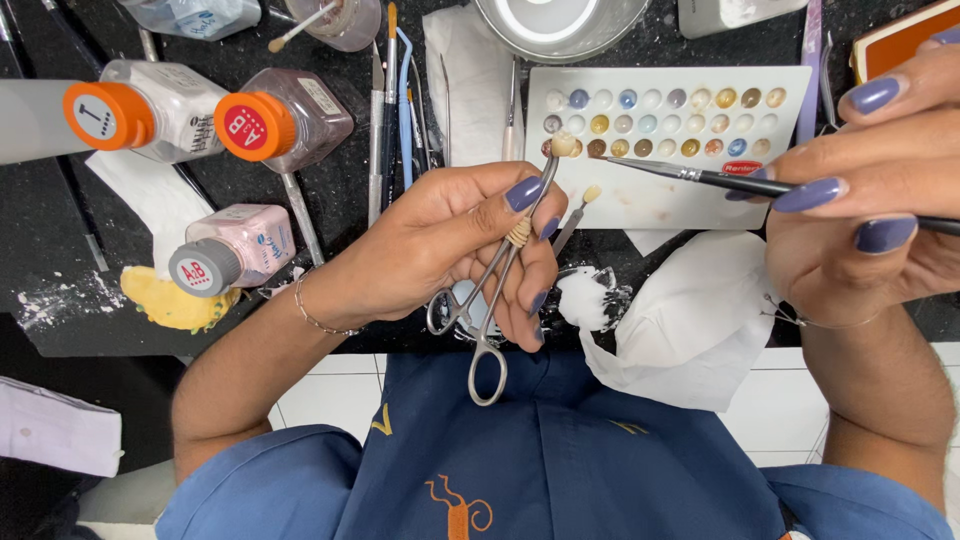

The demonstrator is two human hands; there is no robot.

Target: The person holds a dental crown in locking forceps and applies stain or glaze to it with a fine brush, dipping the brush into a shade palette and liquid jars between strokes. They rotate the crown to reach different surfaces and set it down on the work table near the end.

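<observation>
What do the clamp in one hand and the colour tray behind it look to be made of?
Clamp: likely polished steel, silvery with bright glints on its finger rings. Tray: probably glazed ceramic or white plastic; smooth, slightly shiny, with round wells of colour. The look alone cannot settle which.

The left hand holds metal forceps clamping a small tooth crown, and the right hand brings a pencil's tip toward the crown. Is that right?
Not quite: the right hand holds a fine black-handled brush, not a pencil. The head view shows its tip reaching toward the crown, which the forceps in the left hand clamp.
</observation>
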